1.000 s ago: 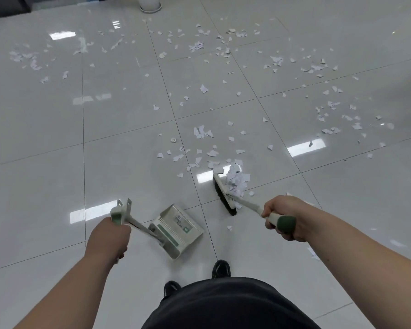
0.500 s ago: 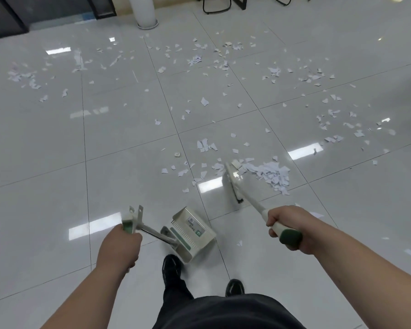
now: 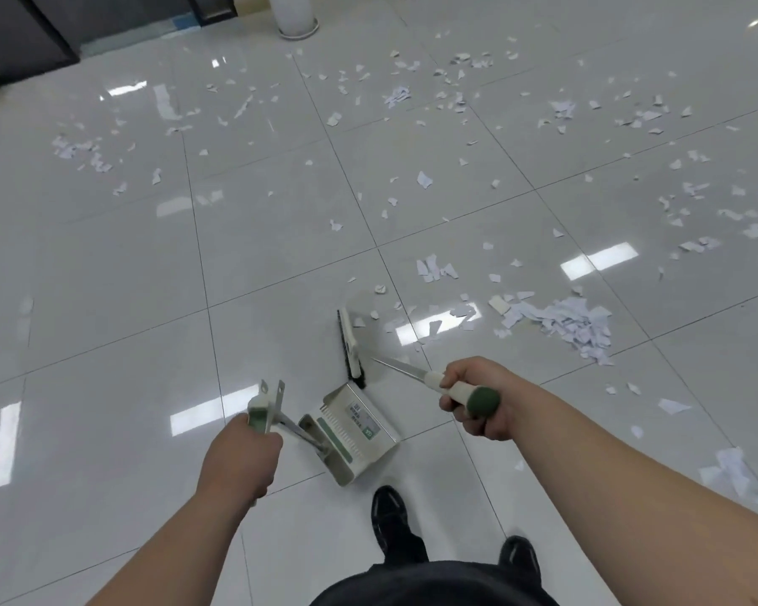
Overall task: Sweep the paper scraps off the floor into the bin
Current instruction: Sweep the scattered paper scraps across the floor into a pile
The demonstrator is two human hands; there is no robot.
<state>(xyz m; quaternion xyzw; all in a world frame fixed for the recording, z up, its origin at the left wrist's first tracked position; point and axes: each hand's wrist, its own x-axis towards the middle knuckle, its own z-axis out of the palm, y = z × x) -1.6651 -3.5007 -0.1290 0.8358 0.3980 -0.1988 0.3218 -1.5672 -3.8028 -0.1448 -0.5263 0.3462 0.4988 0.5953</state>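
White paper scraps [image 3: 421, 179] lie scattered over the glossy tiled floor, and a swept pile [image 3: 574, 325] sits to the right of the broom. My right hand [image 3: 473, 398] grips the green-capped handle of a small broom [image 3: 350, 343], whose black-bristled head rests on the floor just beyond the dustpan. My left hand [image 3: 239, 457] holds the long handle of a white and green dustpan [image 3: 353, 430], which stands on the floor in front of my feet with its mouth toward the broom.
My black shoes [image 3: 390, 522] stand just behind the dustpan. A white cylindrical base [image 3: 294, 15] stands at the far top centre. A dark glass partition [image 3: 23, 32] runs along the top left. More scraps [image 3: 727, 470] lie near my right arm.
The broom head has swung left, away from the scrap pile, and now sits close to the dustpan's mouth. The pile stays to the right. The view has shifted forward.
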